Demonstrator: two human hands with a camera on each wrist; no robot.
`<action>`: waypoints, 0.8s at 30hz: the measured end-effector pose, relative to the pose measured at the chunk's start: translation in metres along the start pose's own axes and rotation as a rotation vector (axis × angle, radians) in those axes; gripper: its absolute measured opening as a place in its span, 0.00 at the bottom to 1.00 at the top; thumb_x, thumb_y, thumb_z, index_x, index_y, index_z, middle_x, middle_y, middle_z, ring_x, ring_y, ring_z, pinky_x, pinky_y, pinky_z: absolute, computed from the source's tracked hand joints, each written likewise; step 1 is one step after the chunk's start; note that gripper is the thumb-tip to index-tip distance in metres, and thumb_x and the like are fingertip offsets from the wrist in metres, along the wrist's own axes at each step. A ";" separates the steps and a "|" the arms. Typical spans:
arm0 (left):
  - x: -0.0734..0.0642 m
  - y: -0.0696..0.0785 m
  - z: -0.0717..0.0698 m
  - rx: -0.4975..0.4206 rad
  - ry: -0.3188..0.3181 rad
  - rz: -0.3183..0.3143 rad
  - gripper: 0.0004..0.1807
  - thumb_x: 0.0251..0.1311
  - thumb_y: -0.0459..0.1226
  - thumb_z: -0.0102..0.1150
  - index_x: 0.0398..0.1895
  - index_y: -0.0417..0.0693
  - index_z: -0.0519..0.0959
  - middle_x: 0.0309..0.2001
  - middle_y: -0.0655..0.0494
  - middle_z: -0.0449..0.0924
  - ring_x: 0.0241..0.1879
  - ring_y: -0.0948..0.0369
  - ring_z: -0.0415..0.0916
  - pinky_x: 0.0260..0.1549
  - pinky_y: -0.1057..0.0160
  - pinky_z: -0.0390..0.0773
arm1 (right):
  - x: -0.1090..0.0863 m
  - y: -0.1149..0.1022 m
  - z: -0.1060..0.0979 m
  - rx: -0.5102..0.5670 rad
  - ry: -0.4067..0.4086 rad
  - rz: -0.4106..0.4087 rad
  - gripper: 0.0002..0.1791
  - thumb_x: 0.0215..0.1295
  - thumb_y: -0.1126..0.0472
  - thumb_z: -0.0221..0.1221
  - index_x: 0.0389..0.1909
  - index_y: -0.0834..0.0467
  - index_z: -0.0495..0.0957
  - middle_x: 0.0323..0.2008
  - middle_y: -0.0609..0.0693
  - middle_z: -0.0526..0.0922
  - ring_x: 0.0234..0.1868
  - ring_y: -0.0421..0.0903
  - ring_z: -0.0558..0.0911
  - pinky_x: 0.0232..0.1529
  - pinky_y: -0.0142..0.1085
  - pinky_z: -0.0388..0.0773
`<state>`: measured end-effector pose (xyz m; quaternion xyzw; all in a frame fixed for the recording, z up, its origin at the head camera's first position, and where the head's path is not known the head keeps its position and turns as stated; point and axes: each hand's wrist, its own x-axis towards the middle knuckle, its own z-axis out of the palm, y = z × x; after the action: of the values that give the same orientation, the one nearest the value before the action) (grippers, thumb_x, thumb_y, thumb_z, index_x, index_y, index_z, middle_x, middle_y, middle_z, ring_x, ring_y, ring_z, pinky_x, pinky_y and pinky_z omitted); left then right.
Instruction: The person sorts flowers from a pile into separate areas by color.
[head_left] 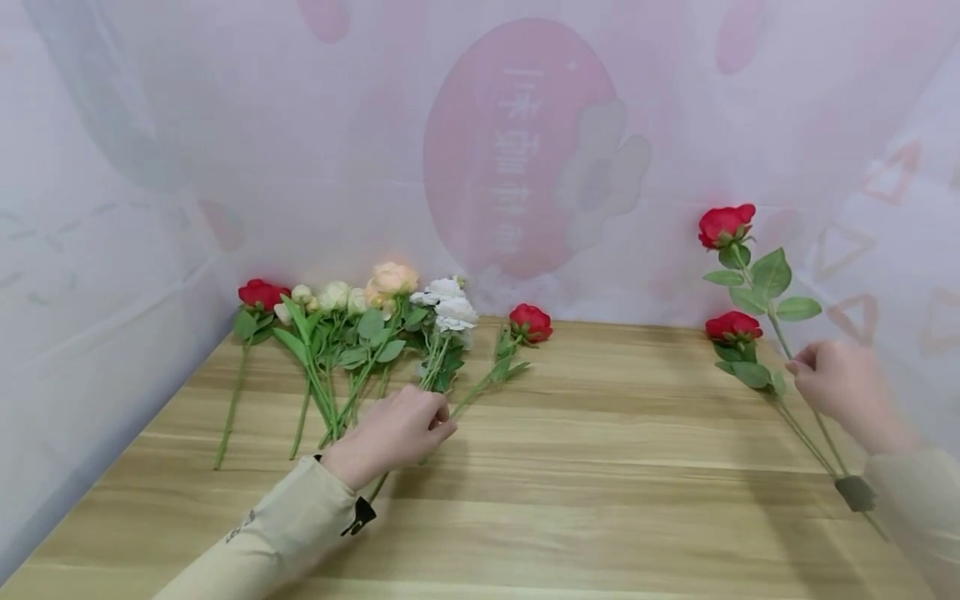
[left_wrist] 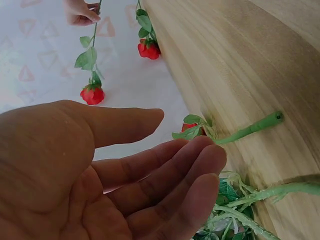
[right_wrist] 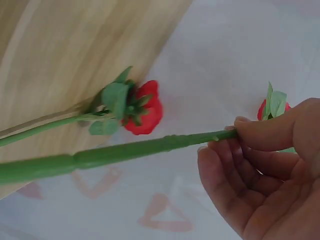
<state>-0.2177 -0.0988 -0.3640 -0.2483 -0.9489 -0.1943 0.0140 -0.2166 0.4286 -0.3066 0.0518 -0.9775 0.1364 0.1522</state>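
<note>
My right hand [head_left: 843, 387] pinches the green stem of a red rose [head_left: 726, 225] between thumb and fingers, raised above the table's right side. In the right wrist view the stem [right_wrist: 120, 154] runs from the fingertips toward the left. Below it, another red rose [head_left: 735, 325] lies on the table. My left hand [head_left: 397, 429] hovers over the stems at left of centre. Its fingers are loosely bent, thumb apart, with nothing between them in the left wrist view. Nearest to it are white flowers [head_left: 446, 307] and a single red rose [head_left: 531, 323].
Along the back left of the wooden table [head_left: 585, 517] lie a peach flower [head_left: 393, 282], cream flowers [head_left: 334, 296] and a further red rose [head_left: 262, 295]. A pale printed cloth [head_left: 337, 167] stands behind and at both sides.
</note>
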 end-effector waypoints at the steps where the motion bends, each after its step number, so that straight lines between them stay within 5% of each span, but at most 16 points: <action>1: 0.000 -0.001 0.001 0.002 0.000 -0.003 0.11 0.64 0.40 0.62 0.23 0.54 0.77 0.19 0.65 0.71 0.16 0.66 0.67 0.17 0.62 0.70 | -0.001 0.003 0.001 -0.006 -0.025 0.001 0.13 0.63 0.70 0.56 0.18 0.65 0.77 0.14 0.47 0.71 0.14 0.44 0.65 0.17 0.37 0.62; 7: -0.003 -0.003 0.002 -0.001 0.003 0.000 0.12 0.63 0.39 0.62 0.21 0.54 0.76 0.18 0.64 0.70 0.15 0.65 0.66 0.16 0.63 0.67 | -0.006 0.022 0.016 -0.040 -0.130 0.010 0.23 0.61 0.69 0.55 0.10 0.53 0.59 0.11 0.45 0.61 0.12 0.42 0.62 0.17 0.37 0.61; 14: -0.004 -0.005 0.003 0.004 -0.005 -0.001 0.15 0.64 0.38 0.61 0.18 0.55 0.74 0.16 0.63 0.69 0.14 0.66 0.63 0.14 0.64 0.64 | -0.006 0.050 0.036 -0.048 -0.193 0.062 0.12 0.46 0.73 0.50 0.14 0.55 0.61 0.13 0.47 0.61 0.14 0.43 0.61 0.17 0.39 0.63; 17: -0.004 -0.005 0.003 0.004 -0.008 -0.004 0.15 0.64 0.39 0.61 0.18 0.55 0.74 0.16 0.63 0.69 0.15 0.65 0.64 0.15 0.63 0.64 | -0.006 0.062 0.044 -0.042 -0.156 0.008 0.06 0.42 0.75 0.52 0.22 0.63 0.70 0.15 0.51 0.68 0.13 0.44 0.61 0.15 0.39 0.63; 21: -0.004 -0.004 0.003 0.002 -0.012 -0.002 0.15 0.64 0.38 0.61 0.19 0.55 0.74 0.16 0.63 0.69 0.15 0.65 0.65 0.15 0.63 0.65 | -0.008 0.073 0.050 -0.052 -0.153 -0.010 0.14 0.38 0.77 0.53 0.32 0.70 0.73 0.18 0.54 0.73 0.14 0.45 0.64 0.14 0.39 0.65; 24: -0.004 -0.004 0.003 0.001 -0.016 -0.003 0.14 0.64 0.39 0.61 0.19 0.55 0.75 0.17 0.63 0.69 0.15 0.65 0.65 0.15 0.63 0.66 | -0.011 0.077 0.051 -0.071 -0.224 0.041 0.05 0.39 0.74 0.53 0.22 0.66 0.70 0.18 0.52 0.69 0.16 0.47 0.67 0.16 0.41 0.67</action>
<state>-0.2157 -0.1024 -0.3686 -0.2486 -0.9494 -0.1918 0.0065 -0.2317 0.4882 -0.3759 0.0414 -0.9934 0.0984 0.0410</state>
